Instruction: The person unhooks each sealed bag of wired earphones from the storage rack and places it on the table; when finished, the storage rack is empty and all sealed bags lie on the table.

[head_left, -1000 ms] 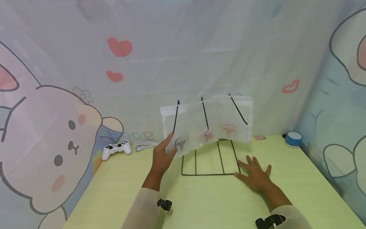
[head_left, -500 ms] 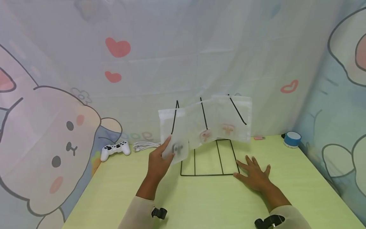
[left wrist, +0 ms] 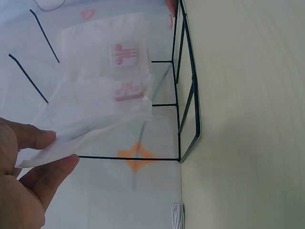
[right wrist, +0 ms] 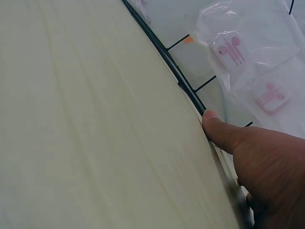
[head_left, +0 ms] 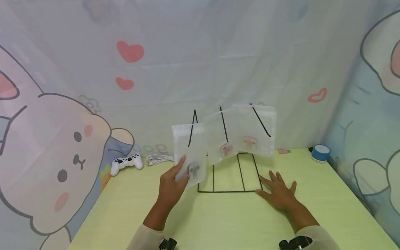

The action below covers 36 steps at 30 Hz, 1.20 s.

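Note:
My left hand (head_left: 172, 185) pinches the lower left edge of a frosted plastic bag (head_left: 181, 139) with a dark earphone-like print inside. This bag lies at the left arm of a black wire display rack (head_left: 229, 191); whether the arm still passes through it cannot be told. A middle bag (head_left: 215, 135) and a right bag (head_left: 262, 139), both with reddish earphone prints, hang on the other two arms. My right hand (head_left: 279, 194) rests with spread fingers at the base's right corner, its thumb (right wrist: 221, 129) touching the wire.
A white game controller (head_left: 127, 163) and a coiled white cable (head_left: 159, 159) lie at the back left. On the back right are a small pink eraser-like block (head_left: 283, 151) and a blue-and-white round container (head_left: 320, 153). A printed cloth hangs behind the table.
My left hand has drawn the left bag down and toward me, apart from the middle bag. The right hand stays in place at the rack's base.

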Each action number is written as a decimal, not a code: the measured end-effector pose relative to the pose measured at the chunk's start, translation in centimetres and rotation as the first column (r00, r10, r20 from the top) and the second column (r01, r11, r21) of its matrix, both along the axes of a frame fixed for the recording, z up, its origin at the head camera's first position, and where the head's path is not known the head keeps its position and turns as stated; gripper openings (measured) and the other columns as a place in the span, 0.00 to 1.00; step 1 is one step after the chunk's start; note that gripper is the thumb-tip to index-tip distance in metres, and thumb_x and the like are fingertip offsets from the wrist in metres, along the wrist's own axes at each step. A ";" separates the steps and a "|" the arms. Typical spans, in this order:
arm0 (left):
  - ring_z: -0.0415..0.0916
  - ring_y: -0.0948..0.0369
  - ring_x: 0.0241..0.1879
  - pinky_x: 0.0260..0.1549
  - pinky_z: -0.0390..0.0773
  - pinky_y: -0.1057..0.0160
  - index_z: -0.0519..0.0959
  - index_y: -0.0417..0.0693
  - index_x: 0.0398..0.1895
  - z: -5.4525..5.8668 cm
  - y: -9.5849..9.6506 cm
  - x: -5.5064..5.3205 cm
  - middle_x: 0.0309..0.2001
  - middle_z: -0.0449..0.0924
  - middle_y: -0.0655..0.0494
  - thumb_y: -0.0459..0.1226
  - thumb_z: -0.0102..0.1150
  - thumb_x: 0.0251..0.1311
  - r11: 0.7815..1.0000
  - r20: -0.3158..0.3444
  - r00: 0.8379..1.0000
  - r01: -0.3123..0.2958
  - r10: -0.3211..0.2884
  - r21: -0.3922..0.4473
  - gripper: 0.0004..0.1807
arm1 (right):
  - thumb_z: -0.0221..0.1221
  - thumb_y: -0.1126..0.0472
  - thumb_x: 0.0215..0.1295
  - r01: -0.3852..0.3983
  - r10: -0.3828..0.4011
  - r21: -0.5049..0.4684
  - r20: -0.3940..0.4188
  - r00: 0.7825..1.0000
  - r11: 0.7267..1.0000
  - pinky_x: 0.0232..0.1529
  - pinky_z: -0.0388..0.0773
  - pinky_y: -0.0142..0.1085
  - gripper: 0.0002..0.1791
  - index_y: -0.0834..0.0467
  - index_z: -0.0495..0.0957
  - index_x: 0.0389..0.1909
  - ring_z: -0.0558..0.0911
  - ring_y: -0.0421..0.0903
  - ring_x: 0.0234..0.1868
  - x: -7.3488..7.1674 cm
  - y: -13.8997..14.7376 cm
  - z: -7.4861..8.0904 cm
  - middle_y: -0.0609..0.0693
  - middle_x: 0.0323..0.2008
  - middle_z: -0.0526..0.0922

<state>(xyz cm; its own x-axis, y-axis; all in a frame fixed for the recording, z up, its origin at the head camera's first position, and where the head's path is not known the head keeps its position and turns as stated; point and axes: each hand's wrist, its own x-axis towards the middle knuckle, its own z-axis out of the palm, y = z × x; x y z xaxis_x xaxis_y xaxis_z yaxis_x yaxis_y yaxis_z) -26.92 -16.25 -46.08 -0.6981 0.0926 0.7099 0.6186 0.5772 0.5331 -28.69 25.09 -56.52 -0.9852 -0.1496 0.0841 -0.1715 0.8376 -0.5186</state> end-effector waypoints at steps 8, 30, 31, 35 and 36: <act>0.83 0.46 0.67 0.60 0.86 0.43 0.77 0.40 0.75 0.3 -0.3 1.3 0.67 0.83 0.40 0.21 0.76 0.57 0.999 0.040 0.998 0.039 -0.040 0.018 0.39 | 0.60 0.29 0.75 0.001 -0.001 -0.010 0.010 1.000 1.000 0.66 0.20 0.89 0.44 0.50 0.69 0.83 0.44 0.78 0.86 0.0 0.1 -0.2 0.71 0.86 0.51; 0.88 0.52 0.59 0.48 0.89 0.64 0.78 0.48 0.76 -0.3 -1.4 5.0 0.66 0.86 0.43 0.24 0.78 0.58 0.998 0.081 0.995 0.060 -0.062 0.028 0.41 | 0.60 0.29 0.74 -0.006 0.007 -0.017 0.008 1.000 1.000 0.65 0.20 0.90 0.44 0.50 0.69 0.82 0.44 0.78 0.86 0.0 0.1 -0.2 0.71 0.86 0.51; 0.88 0.55 0.57 0.46 0.88 0.66 0.78 0.48 0.76 -0.4 -1.5 5.2 0.65 0.86 0.43 0.24 0.78 0.57 0.998 0.081 0.995 0.059 -0.062 0.030 0.41 | 0.60 0.29 0.74 -0.007 0.007 -0.018 0.008 1.000 1.000 0.65 0.20 0.90 0.44 0.50 0.69 0.82 0.44 0.78 0.86 0.0 0.1 -0.2 0.71 0.86 0.51; 0.79 0.69 0.38 0.31 0.79 0.73 0.78 0.47 0.76 -0.7 -1.8 5.7 0.61 0.89 0.41 0.24 0.79 0.57 0.997 0.078 0.994 0.070 -0.072 0.031 0.40 | 0.60 0.29 0.74 -0.007 0.007 -0.020 0.004 1.000 1.000 0.65 0.20 0.90 0.44 0.49 0.69 0.83 0.44 0.78 0.86 0.0 0.1 -0.2 0.71 0.86 0.51; 0.74 0.71 0.34 0.27 0.75 0.73 0.78 0.46 0.76 -0.8 -1.9 5.8 0.59 0.90 0.40 0.25 0.79 0.57 0.996 0.080 0.994 0.078 -0.081 0.037 0.40 | 0.61 0.29 0.74 -0.007 0.007 -0.022 0.003 1.000 1.000 0.65 0.20 0.90 0.44 0.49 0.69 0.83 0.44 0.78 0.86 0.0 0.1 -0.2 0.71 0.86 0.51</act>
